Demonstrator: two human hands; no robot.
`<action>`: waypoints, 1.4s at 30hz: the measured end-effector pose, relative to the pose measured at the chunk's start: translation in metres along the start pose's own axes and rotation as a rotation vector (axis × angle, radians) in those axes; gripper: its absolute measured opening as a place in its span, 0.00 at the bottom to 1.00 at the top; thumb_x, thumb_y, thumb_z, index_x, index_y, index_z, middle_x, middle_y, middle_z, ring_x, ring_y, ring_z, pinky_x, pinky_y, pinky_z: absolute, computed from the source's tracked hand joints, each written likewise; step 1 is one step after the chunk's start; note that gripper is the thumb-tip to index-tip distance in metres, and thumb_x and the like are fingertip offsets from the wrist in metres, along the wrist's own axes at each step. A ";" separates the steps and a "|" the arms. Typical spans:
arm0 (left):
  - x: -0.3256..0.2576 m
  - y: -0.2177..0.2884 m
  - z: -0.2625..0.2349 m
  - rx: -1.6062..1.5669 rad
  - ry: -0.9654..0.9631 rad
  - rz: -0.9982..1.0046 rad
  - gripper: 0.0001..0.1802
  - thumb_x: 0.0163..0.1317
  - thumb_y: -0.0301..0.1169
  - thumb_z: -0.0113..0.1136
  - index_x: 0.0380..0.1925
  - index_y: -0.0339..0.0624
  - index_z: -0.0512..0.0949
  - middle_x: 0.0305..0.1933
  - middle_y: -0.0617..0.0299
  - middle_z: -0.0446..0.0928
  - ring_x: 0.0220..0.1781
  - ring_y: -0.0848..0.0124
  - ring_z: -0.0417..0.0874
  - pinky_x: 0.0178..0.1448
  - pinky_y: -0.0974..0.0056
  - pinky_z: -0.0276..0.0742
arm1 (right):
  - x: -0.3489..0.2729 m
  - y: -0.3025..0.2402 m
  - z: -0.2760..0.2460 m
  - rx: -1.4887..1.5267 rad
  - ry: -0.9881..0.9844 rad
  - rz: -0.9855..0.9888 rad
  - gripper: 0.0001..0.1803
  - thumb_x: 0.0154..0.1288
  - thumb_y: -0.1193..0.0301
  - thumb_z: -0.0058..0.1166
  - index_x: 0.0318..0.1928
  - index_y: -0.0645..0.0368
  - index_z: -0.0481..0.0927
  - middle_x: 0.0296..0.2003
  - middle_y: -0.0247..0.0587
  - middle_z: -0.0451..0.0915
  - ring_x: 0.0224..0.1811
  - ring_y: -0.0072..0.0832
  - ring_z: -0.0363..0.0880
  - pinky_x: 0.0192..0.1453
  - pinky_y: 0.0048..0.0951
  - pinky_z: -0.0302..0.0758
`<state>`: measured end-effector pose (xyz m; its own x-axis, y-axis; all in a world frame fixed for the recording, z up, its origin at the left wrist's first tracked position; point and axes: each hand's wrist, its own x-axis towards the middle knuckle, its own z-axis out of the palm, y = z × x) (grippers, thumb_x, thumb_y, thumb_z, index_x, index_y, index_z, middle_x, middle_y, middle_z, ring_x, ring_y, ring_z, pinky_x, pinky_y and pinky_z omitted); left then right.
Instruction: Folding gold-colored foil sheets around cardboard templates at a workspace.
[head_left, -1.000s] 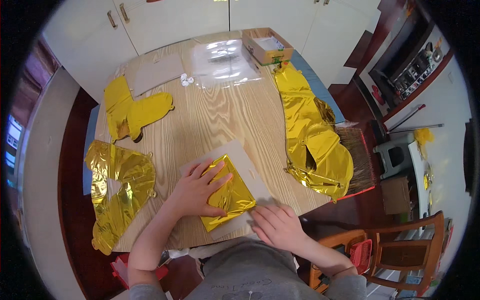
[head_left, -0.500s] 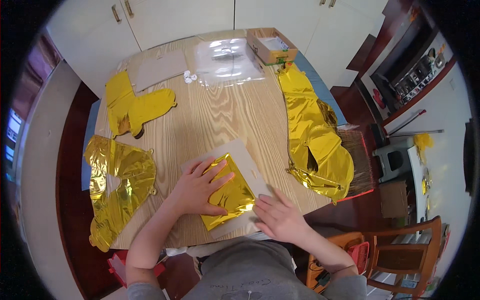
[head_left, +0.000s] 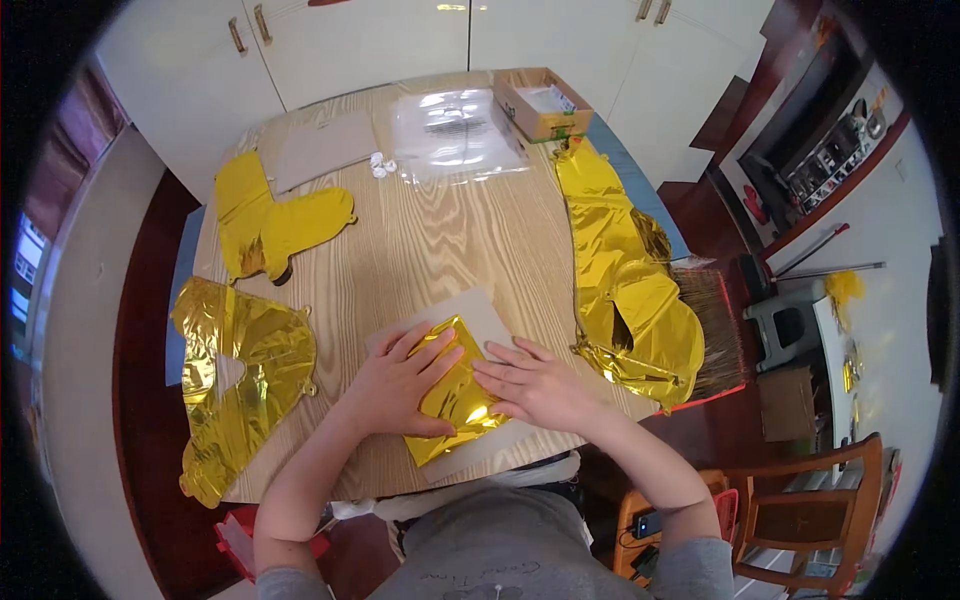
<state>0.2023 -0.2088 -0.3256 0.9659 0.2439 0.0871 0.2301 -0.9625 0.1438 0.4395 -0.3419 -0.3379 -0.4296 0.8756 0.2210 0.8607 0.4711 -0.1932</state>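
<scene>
A folded gold foil balloon point(head_left: 462, 398) lies as a flat packet on a grey cardboard sheet point(head_left: 478, 312) at the table's near edge. My left hand point(head_left: 395, 385) rests flat on the packet's left side, fingers spread. From the right, my right hand point(head_left: 535, 385) lies over the packet's right edge and the cardboard, its fingers stretched out. Parts of the foil and the cardboard are hidden under both hands. At the left lie two unfolded gold foil balloons, a boot-shaped one point(head_left: 285, 225) and a wider one point(head_left: 250, 365). A larger gold foil balloon point(head_left: 625, 270) spreads along the right.
Clear plastic sheets point(head_left: 455, 140) lie at the back, beside an open cardboard box point(head_left: 540, 105). Another grey cardboard sheet point(head_left: 325, 150) and small white pieces point(head_left: 382, 165) are at the back left. A broom point(head_left: 715, 330) and a wooden chair point(head_left: 805, 510) stand to the right of the table.
My right hand has moved left and up from the cardboard's right edge onto the gold foil packet. My left hand stays on the packet.
</scene>
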 end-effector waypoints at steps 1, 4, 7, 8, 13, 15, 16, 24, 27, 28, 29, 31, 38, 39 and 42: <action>0.000 0.000 0.001 -0.013 -0.010 -0.009 0.57 0.42 0.71 0.64 0.68 0.48 0.66 0.73 0.55 0.62 0.75 0.51 0.58 0.75 0.44 0.50 | -0.001 0.001 0.000 -0.013 -0.015 0.001 0.30 0.65 0.52 0.55 0.63 0.53 0.76 0.65 0.33 0.73 0.72 0.33 0.64 0.76 0.44 0.55; -0.001 0.000 0.001 -0.019 0.010 -0.005 0.58 0.42 0.71 0.64 0.69 0.46 0.65 0.73 0.55 0.62 0.76 0.51 0.57 0.75 0.45 0.49 | 0.001 0.006 -0.009 -0.022 -0.111 0.012 0.34 0.66 0.49 0.53 0.67 0.54 0.71 0.69 0.34 0.67 0.75 0.34 0.60 0.77 0.46 0.55; -0.002 0.000 0.000 -0.017 0.015 -0.005 0.58 0.42 0.71 0.64 0.69 0.46 0.65 0.73 0.55 0.62 0.76 0.52 0.57 0.75 0.45 0.49 | 0.002 0.012 -0.013 -0.001 -0.151 -0.004 0.39 0.65 0.45 0.52 0.69 0.55 0.67 0.72 0.36 0.63 0.76 0.37 0.56 0.77 0.48 0.53; -0.002 0.000 0.000 -0.014 0.017 -0.001 0.58 0.42 0.71 0.64 0.69 0.46 0.65 0.73 0.55 0.62 0.76 0.52 0.57 0.75 0.45 0.49 | 0.002 0.013 -0.015 0.006 -0.168 -0.008 0.41 0.64 0.43 0.51 0.70 0.55 0.66 0.72 0.36 0.63 0.76 0.37 0.55 0.78 0.48 0.52; -0.002 0.000 0.000 0.005 0.029 0.003 0.57 0.42 0.71 0.63 0.69 0.47 0.65 0.73 0.55 0.63 0.76 0.52 0.57 0.75 0.45 0.50 | 0.002 0.018 -0.017 0.012 -0.205 -0.042 0.46 0.60 0.38 0.52 0.70 0.57 0.65 0.72 0.36 0.62 0.77 0.39 0.54 0.78 0.49 0.49; -0.002 0.000 0.000 -0.010 0.026 0.005 0.57 0.43 0.71 0.63 0.69 0.47 0.65 0.73 0.55 0.63 0.76 0.53 0.58 0.75 0.45 0.50 | 0.000 0.017 -0.024 0.051 -0.215 -0.060 0.44 0.61 0.39 0.52 0.69 0.57 0.67 0.72 0.37 0.63 0.76 0.39 0.54 0.78 0.49 0.50; -0.002 0.000 -0.001 -0.015 0.026 0.005 0.57 0.44 0.71 0.63 0.69 0.47 0.65 0.73 0.55 0.63 0.76 0.53 0.58 0.75 0.46 0.50 | 0.000 0.016 -0.027 0.068 -0.218 -0.072 0.44 0.61 0.40 0.53 0.68 0.57 0.68 0.71 0.38 0.63 0.76 0.38 0.55 0.78 0.49 0.51; -0.004 -0.002 0.000 -0.019 0.035 0.033 0.52 0.52 0.68 0.59 0.69 0.46 0.65 0.73 0.53 0.62 0.75 0.52 0.59 0.74 0.46 0.52 | 0.002 0.004 -0.033 -0.127 0.071 -0.361 0.20 0.56 0.60 0.63 0.48 0.53 0.83 0.50 0.32 0.82 0.52 0.29 0.80 0.63 0.37 0.73; -0.006 -0.003 0.000 -0.009 0.057 0.052 0.50 0.54 0.68 0.56 0.69 0.45 0.65 0.73 0.52 0.62 0.75 0.53 0.59 0.74 0.47 0.53 | 0.000 -0.003 -0.032 -0.249 0.080 -0.428 0.18 0.55 0.63 0.62 0.47 0.55 0.82 0.48 0.32 0.83 0.49 0.28 0.81 0.59 0.33 0.76; -0.007 -0.004 0.000 0.002 0.063 0.057 0.50 0.55 0.68 0.55 0.68 0.44 0.65 0.73 0.51 0.63 0.75 0.53 0.59 0.74 0.47 0.53 | 0.000 -0.005 -0.030 -0.251 0.089 -0.432 0.17 0.55 0.65 0.62 0.46 0.55 0.82 0.48 0.32 0.83 0.48 0.27 0.81 0.57 0.32 0.77; -0.007 -0.006 0.004 0.028 0.069 0.056 0.50 0.56 0.68 0.55 0.69 0.44 0.65 0.73 0.50 0.62 0.75 0.53 0.59 0.74 0.47 0.53 | 0.001 -0.005 -0.029 -0.253 0.098 -0.437 0.17 0.55 0.66 0.61 0.45 0.55 0.82 0.47 0.32 0.83 0.47 0.27 0.81 0.55 0.31 0.77; -0.008 -0.009 0.009 0.073 0.073 0.059 0.49 0.56 0.67 0.56 0.69 0.44 0.64 0.74 0.49 0.61 0.76 0.52 0.58 0.74 0.47 0.52 | -0.001 -0.008 -0.028 -0.234 0.115 -0.427 0.15 0.55 0.67 0.61 0.44 0.56 0.82 0.46 0.32 0.83 0.46 0.26 0.82 0.53 0.30 0.78; -0.039 0.013 -0.031 -0.108 -0.114 0.012 0.50 0.55 0.62 0.62 0.71 0.44 0.60 0.76 0.48 0.56 0.77 0.50 0.55 0.77 0.45 0.50 | -0.005 -0.009 -0.022 -0.008 0.214 -0.284 0.10 0.53 0.71 0.61 0.37 0.58 0.81 0.42 0.34 0.83 0.46 0.31 0.81 0.53 0.32 0.77; -0.046 0.020 -0.033 -0.106 -0.125 0.017 0.49 0.56 0.61 0.61 0.71 0.45 0.60 0.75 0.48 0.57 0.77 0.50 0.55 0.77 0.45 0.50 | -0.005 -0.010 -0.022 0.018 0.237 -0.259 0.09 0.53 0.72 0.62 0.37 0.58 0.80 0.42 0.34 0.83 0.45 0.31 0.82 0.52 0.32 0.78; -0.057 0.042 -0.035 -0.075 -0.109 0.006 0.46 0.57 0.59 0.62 0.69 0.44 0.63 0.74 0.48 0.59 0.75 0.50 0.59 0.76 0.47 0.54 | -0.004 -0.014 -0.018 0.138 0.307 -0.139 0.08 0.54 0.72 0.62 0.35 0.57 0.80 0.39 0.35 0.83 0.42 0.32 0.83 0.48 0.33 0.80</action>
<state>0.1528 -0.2594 -0.2900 0.9754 0.2198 -0.0187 0.2186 -0.9514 0.2168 0.4344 -0.3538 -0.3190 -0.4200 0.7389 0.5269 0.7457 0.6119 -0.2637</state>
